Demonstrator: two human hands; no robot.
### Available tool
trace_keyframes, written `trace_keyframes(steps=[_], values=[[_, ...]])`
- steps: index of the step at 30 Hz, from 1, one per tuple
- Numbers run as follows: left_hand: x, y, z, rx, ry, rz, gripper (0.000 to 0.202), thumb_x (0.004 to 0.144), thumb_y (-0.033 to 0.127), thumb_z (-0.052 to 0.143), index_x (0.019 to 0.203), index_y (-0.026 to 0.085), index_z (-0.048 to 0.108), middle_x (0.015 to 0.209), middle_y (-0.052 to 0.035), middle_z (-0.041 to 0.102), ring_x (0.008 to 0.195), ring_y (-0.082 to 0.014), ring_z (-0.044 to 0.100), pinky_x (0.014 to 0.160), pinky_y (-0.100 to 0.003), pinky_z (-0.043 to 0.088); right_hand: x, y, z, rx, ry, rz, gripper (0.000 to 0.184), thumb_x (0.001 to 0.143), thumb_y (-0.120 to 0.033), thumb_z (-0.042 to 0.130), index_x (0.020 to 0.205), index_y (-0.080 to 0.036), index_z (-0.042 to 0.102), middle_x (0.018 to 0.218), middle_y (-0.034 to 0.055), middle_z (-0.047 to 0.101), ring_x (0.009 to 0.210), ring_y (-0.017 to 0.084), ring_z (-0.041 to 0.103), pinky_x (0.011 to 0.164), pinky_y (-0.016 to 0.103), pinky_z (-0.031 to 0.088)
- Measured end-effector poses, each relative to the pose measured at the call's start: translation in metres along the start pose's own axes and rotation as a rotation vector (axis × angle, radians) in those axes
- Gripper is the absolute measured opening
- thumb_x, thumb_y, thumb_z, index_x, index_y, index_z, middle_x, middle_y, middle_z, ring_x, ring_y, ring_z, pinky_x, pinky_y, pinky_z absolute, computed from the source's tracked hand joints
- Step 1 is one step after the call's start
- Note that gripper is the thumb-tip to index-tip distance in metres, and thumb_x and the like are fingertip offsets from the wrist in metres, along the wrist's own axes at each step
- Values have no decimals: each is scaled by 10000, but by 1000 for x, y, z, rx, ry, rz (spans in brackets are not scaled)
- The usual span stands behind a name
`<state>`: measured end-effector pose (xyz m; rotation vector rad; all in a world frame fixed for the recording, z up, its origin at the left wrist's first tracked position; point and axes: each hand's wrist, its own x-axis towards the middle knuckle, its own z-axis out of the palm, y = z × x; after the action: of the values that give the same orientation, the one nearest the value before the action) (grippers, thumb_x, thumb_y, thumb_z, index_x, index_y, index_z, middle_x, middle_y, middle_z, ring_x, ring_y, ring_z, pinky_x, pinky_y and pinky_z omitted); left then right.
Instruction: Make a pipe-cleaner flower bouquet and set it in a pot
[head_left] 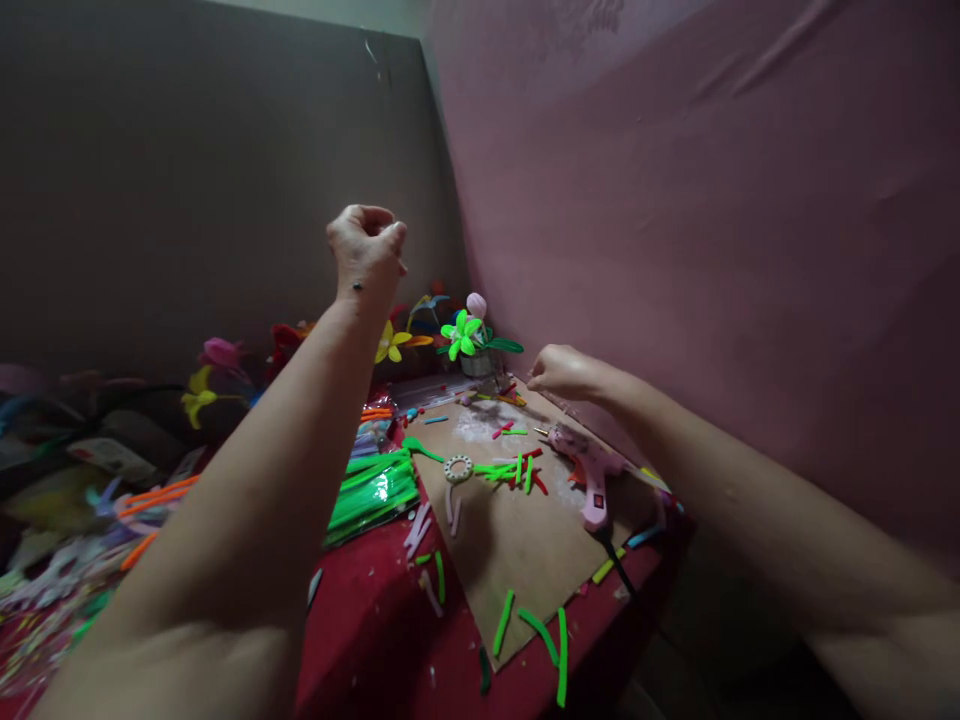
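My left hand (366, 248) is raised high above the table, fingers curled into a fist; nothing shows inside it. My right hand (561, 372) reaches low over the far end of the brown board (517, 540), fingers pinched together near the small pot holding a green pipe-cleaner flower (463, 335) and a pink bud (476, 304). What the pinch holds, if anything, is too small to see. Short green and red pipe-cleaner pieces (510, 468) lie on the board below my right wrist.
A pink glue gun (592, 475) lies on the board's right side with its cord trailing to the front. A pack of green pipe cleaners (371, 492) sits on the red cloth (375, 620). Yellow and pink flowers (202, 390) stand left. A pink wall closes the right.
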<state>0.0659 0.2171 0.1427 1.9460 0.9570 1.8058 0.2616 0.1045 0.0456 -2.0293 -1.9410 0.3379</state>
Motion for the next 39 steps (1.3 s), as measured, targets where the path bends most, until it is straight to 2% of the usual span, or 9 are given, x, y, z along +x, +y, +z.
trace_keyframes(steps=[3, 6, 10, 14, 18, 22, 26, 32, 39], values=[[-25, 25, -10, 24, 27, -30, 115, 752, 253, 609, 811, 174, 549, 642, 37, 533, 564, -66, 483, 555, -249, 446, -48, 3, -14, -11, 43, -139, 212, 800, -273, 566, 713, -152, 718, 706, 67, 677, 698, 172, 616, 622, 246, 418], [-52, 49, -27, 36, -26, -18, 174, 716, 325, 647, 759, 178, 564, 587, 45, 508, 512, -58, 474, 526, -247, 447, -92, 9, -12, 166, 141, -234, 215, 826, -287, 536, 878, -199, 726, 819, 62, 701, 724, 161, 617, 648, 248, 437], [-94, 80, -55, 70, -107, -65, 145, 676, 311, 674, 721, 185, 619, 549, 33, 534, 457, -64, 477, 454, -236, 425, -127, 17, 9, 284, 27, -292, 239, 842, -299, 511, 955, -237, 713, 790, 42, 692, 643, 141, 603, 599, 248, 436], [-147, 102, -81, 194, -261, -161, 137, 728, 320, 618, 698, 189, 640, 565, -4, 569, 443, -97, 492, 427, -261, 404, -130, 14, 30, 212, -78, -359, 244, 845, -214, 487, 950, -220, 707, 803, 40, 684, 651, 138, 600, 615, 244, 431], [-210, 109, -105, 480, -465, -56, 132, 754, 346, 588, 766, 242, 669, 585, 5, 589, 515, -111, 503, 515, -266, 425, -104, 3, 51, -62, -73, -518, 460, 728, -27, 496, 1140, -181, 629, 1059, 102, 651, 941, 195, 588, 760, 253, 420], [-267, 106, -124, 579, -719, -160, 213, 827, 316, 488, 858, 187, 654, 707, -5, 640, 582, -103, 553, 569, -233, 443, -72, -10, 73, -322, -225, -489, 412, 687, -37, 532, 1084, -86, 629, 1091, 182, 617, 996, 262, 571, 755, 285, 422], [-298, 82, -131, 628, -758, -308, 251, 829, 282, 488, 1020, 175, 612, 859, -38, 666, 720, -132, 600, 642, -238, 465, -67, -21, 85, -344, -278, -516, 245, 713, -82, 533, 922, -96, 660, 902, 164, 656, 803, 232, 603, 623, 267, 403], [-302, 41, -115, 743, -693, -358, 365, 797, 289, 533, 1144, 178, 547, 1092, -97, 598, 925, -194, 602, 791, -297, 474, -102, -24, 90, -296, -280, -702, 210, 741, -54, 457, 830, -149, 621, 840, 97, 631, 729, 171, 557, 579, 239, 333], [-289, 34, -90, 918, -793, -390, 391, 808, 300, 505, 1179, 179, 515, 1140, -117, 547, 1035, -237, 573, 873, -314, 436, -141, 0, 92, -65, -244, -780, 323, 698, -24, 455, 958, -151, 599, 983, 103, 564, 835, 177, 531, 695, 260, 388]])
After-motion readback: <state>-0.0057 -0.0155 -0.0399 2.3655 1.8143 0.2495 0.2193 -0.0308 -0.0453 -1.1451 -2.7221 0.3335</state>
